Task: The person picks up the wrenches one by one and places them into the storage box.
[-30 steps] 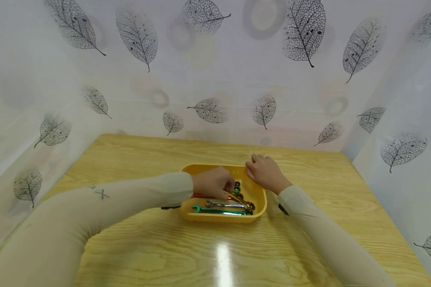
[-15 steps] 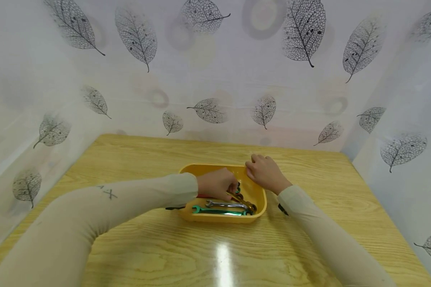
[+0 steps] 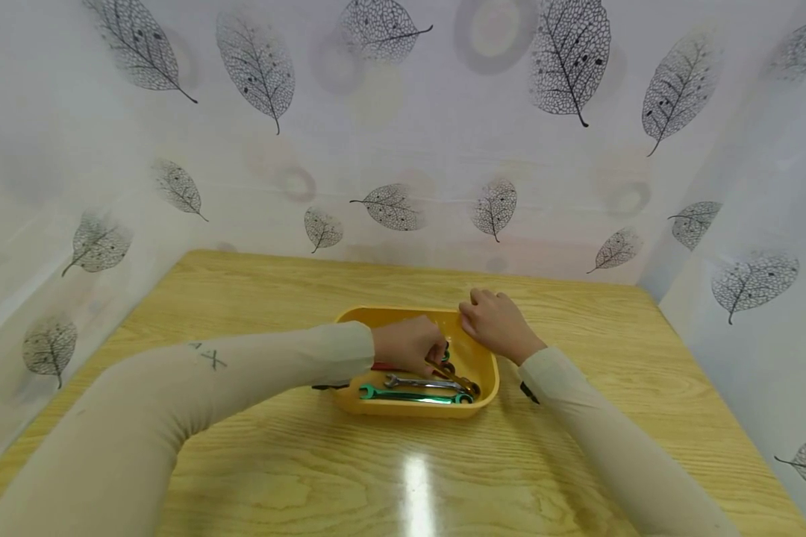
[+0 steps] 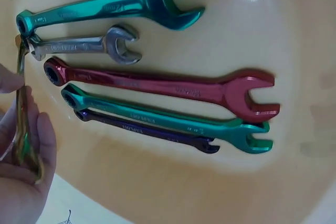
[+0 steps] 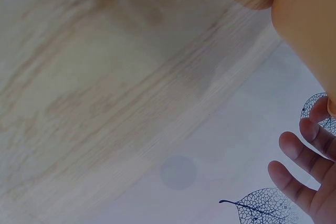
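Observation:
Inside a yellow plastic bin (image 3: pixel 410 409), my left hand (image 3: pixel 410 344) pinches a gold wrench (image 4: pixel 21 109) between thumb and fingers. The wrench slants down, its ring end close by the ring ends of a silver wrench (image 4: pixel 79 45) and a large green wrench (image 4: pixel 94 13). A red wrench (image 4: pixel 157 85), a second green wrench (image 4: pixel 157 115) and a dark purple wrench (image 4: pixel 147 132) lie side by side on the bin floor. At the far right corner, my right hand (image 3: pixel 500 324) grips the bin's rim, with several fingers bent loosely outside it in the right wrist view.
The bin stands on a wood-grain table (image 3: pixel 295 462). A white curtain (image 3: pixel 416 149) with leaf prints hangs behind the table and along both sides. Glare (image 3: pixel 416 492) shows on the table in front of the bin.
My left hand has shifted slightly right within the bin, holding the gold wrench, whose ring end stays near the bin's right end. My right hand stays on the rim.

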A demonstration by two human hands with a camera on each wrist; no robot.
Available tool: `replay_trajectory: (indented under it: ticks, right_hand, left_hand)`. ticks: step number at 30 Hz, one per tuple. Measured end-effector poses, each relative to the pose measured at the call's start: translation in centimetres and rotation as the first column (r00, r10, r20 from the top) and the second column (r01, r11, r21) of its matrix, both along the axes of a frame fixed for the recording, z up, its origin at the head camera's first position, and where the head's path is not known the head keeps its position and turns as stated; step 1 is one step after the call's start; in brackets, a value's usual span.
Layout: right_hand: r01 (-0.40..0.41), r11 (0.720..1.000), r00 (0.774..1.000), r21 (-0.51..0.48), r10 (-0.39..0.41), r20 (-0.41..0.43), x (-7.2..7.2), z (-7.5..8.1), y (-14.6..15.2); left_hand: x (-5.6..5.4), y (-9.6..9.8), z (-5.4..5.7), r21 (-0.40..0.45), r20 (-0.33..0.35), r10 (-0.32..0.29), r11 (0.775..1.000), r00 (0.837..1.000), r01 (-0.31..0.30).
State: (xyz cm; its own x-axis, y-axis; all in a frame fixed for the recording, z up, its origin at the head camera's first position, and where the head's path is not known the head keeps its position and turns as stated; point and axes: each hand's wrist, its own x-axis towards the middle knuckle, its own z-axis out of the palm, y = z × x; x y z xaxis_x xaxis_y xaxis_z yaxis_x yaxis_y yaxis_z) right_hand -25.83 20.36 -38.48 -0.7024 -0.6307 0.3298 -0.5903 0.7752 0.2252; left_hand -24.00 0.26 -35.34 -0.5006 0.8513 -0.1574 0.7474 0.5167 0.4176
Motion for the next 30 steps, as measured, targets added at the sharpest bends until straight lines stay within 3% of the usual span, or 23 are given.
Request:
replay_trajectory:
  ticks: [9, 13, 20, 30]
  right_hand:
    - [0.003, 1.0, 1.0, -0.008, -0.003, 0.009, 0.0, -0.1, 0.0]
    - [0.001, 1.0, 1.0, -0.006, -0.001, 0.006, 0.0, -0.1, 0.0]
    - [0.007, 1.0, 1.0, -0.003, -0.007, 0.013, 0.0, 0.0, 0.0]
    - [0.011, 1.0, 1.0, 0.001, -0.011, 0.017, 0.0, -0.1, -0.1]
  left_hand:
    - [-0.3, 0.2, 0.7, -0.102, 0.058, 0.021, 0.995, 0.998, -0.015]
    - [-0.3, 0.5, 0.6, -0.15, 0.04, 0.023, 0.989, 0.999, -0.016]
    - [-0.2, 0.8, 0.2, -0.241, -0.007, -0.025, 0.97, 1.0, 0.023]
    - [-0.1, 1.3, -0.2, -0.336, 0.029, -0.104, 0.936, 0.994, 0.108]
